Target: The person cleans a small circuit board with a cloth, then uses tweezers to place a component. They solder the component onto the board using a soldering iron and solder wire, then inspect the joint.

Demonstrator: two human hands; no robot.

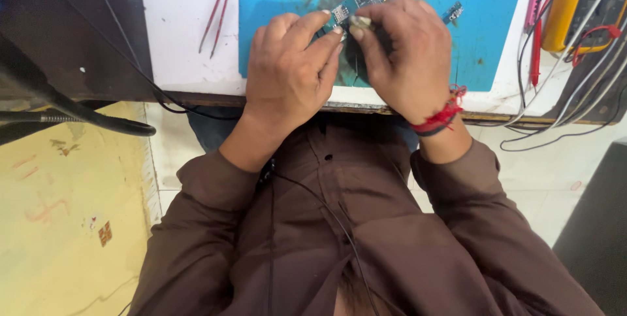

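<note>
Far left, dark cables (78, 110) trailing over the edge of the white surface (179, 41). Next along, thin red-handled tweezers (219, 9) lying loose on the white, just beside the blue work mat (496, 22). Over the mat's near edge, left hand (290, 71) curled, fingers bent and fingertips (336, 30) pressed down on a small green circuit board (349, 7), pinning it to the mat. Right hand (408, 54) meeting it from the other side, fingers closed in a pinch around something small at the thumb tip, too hidden to make out. Board lying at the middle of the mat, mostly covered by both hands. Red thread bracelet (444, 116) on the right wrist. Small board fragment (452, 12) on the mat just beyond the right knuckles. Far right, red and grey wires (575, 61) and a yellow tool body (565, 9). Below, brown sleeves (366, 237) filling the foreground.
</note>
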